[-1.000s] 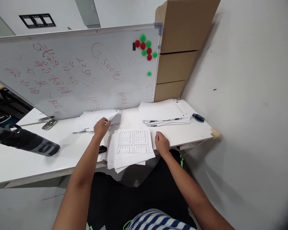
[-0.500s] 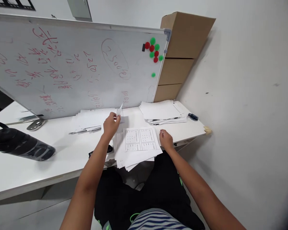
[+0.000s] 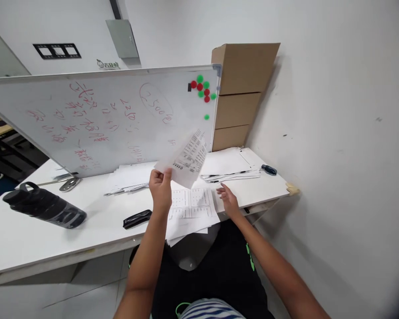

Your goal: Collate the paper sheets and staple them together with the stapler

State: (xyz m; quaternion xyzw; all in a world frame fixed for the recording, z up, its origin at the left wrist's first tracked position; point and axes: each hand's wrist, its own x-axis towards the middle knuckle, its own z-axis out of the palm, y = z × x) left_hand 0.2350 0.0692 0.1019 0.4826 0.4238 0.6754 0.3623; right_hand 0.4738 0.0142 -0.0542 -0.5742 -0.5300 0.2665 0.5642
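Note:
A printed sheet of paper (image 3: 189,158) is pinched by its lower left edge in my left hand (image 3: 161,188). It is raised and tilted above the desk, its printed side partly facing me. Below it lies a small pile of printed sheets (image 3: 194,212), the top one marked with boxed grids, overhanging the desk's front edge. Just right of that pile, my right hand (image 3: 228,201) hovers with its fingers apart and nothing in them. Beyond it rests a thicker stack of papers (image 3: 228,161). Another stack of papers (image 3: 128,177) sits to the left, against the whiteboard.
A whiteboard (image 3: 119,119) with red writing and round magnets leans at the back. Cardboard boxes (image 3: 236,106) stand behind its right end. On the desk (image 3: 103,226) are a black bottle (image 3: 49,208), a mouse (image 3: 69,184), a black case (image 3: 137,219) and a dark blue object (image 3: 269,169).
My left hand has lifted the sheet and turned it up, so its printing shows. My right hand has opened its fingers. The head view has shifted, showing more wall above the whiteboard.

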